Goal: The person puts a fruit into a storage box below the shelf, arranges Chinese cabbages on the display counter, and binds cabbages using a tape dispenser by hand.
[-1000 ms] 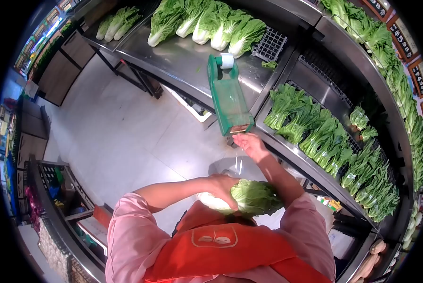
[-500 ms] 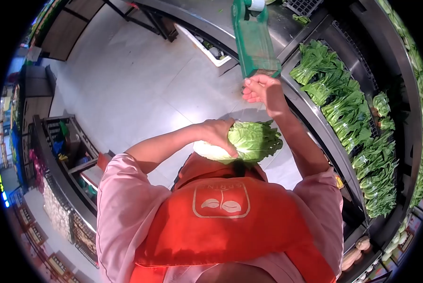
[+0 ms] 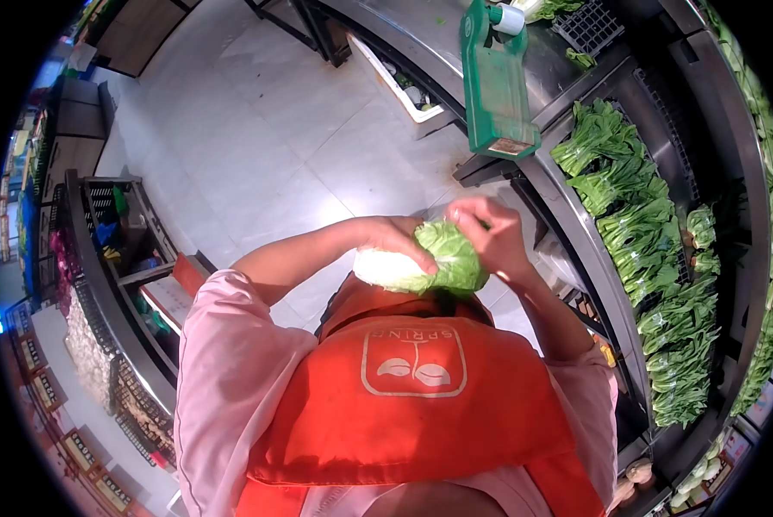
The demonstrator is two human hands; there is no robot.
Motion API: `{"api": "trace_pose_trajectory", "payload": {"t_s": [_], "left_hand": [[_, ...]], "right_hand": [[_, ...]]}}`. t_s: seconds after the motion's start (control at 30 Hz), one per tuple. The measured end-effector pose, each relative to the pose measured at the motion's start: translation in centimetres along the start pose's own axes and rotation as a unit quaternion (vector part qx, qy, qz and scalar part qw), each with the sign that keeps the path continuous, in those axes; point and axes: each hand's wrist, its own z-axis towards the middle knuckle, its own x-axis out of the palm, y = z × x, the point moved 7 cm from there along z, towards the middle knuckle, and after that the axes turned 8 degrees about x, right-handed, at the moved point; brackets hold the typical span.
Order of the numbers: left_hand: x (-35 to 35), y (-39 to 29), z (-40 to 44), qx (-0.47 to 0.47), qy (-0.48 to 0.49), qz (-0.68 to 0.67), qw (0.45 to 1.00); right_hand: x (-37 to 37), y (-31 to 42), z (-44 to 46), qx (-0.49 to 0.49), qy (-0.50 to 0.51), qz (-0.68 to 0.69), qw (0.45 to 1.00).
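A napa cabbage, white at the stem end and green at the leafy end, lies sideways in front of my apron. My left hand is wrapped around its middle from above, thumb and fingers pressed on the leaves. At the leafy end is my right hand, its fingers curled together close against the cabbage. Whatever those fingers pinch is too small to make out. Beyond them, a green tape dispenser with a white roll stands at the corner of the metal counter.
Bundled leafy greens lie in a row along the metal counter on the right. A black plastic crate sits at the back. On the left stands a metal-edged rack, and a white box is under the counter.
My right hand has come down from the tape dispenser to the cabbage's leafy end. The loose leaf tips that spread there now look gathered in. My left hand still holds the cabbage.
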Motion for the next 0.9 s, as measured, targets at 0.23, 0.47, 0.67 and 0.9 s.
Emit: {"api": "trace_pose_trajectory", "payload": {"t_s": [0.23,0.47,0.67,0.9], "left_hand": [[1.1,-3.8,-1.7,-0.051,-0.096,0.403,0.909],[2.3,-3.9,-2.6,-0.057,-0.133,0.495,0.857],[3.3,-4.6,-3.3,-0.017,-0.155,0.533,0.831],[4.6,-5.3,-4.4,0.077,-0.195,0.571,0.794]], "right_hand": [[-0.8,-2.7,5.6,0.155,-0.09,0.2,0.963],[-0.3,-0.8,5.6,0.088,-0.137,0.264,0.951],[-1.8,3.5,3.3,0.025,-0.112,0.261,0.959],[-2.6,6.6,-0.2,-0.01,-0.084,0.246,0.966]]}}
